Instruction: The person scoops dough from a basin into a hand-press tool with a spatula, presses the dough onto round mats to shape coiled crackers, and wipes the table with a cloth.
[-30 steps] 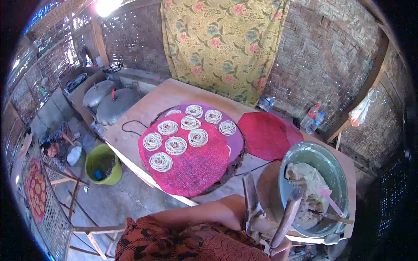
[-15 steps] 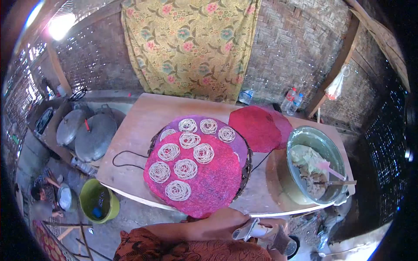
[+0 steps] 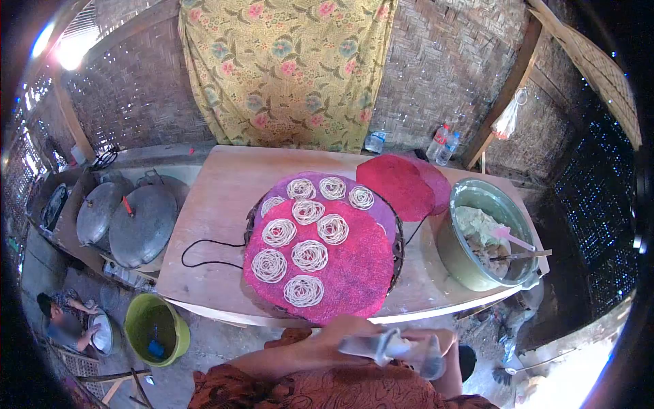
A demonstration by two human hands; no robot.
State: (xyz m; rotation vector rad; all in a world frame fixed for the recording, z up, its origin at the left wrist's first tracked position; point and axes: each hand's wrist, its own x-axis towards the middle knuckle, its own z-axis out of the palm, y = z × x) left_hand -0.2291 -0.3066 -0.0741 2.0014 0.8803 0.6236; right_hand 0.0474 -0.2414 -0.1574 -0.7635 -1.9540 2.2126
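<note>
In front of my body, close to the table's near edge, is a whitish translucent piping bag (image 3: 398,347), held sideways. My left hand (image 3: 349,332) is closed around its left part, fingers partly hidden. My right hand (image 3: 439,339) curls over its right part. Just beyond my hands, a bright pink round sheet (image 3: 354,273) lies over a purple sheet (image 3: 378,221) on a dark-rimmed woven tray (image 3: 400,255). Several nests of thin white strands, such as one nest (image 3: 304,291), sit on both sheets, mostly toward the left and back.
A green bucket (image 3: 446,252) of pale dough (image 3: 477,225), with a pink spatula (image 3: 514,238) and a stick, stands on the table's right. Red sheets (image 3: 395,184) and bottles (image 3: 446,146) are behind. Left are lidded pots (image 3: 146,221), a green tub (image 3: 180,334) and a person (image 3: 71,317) with a basin.
My view has shifted, and the tray appears slightly farther right. My hands and the piping bag have moved a little left and up, and the bag lies more level. The nests look unchanged.
</note>
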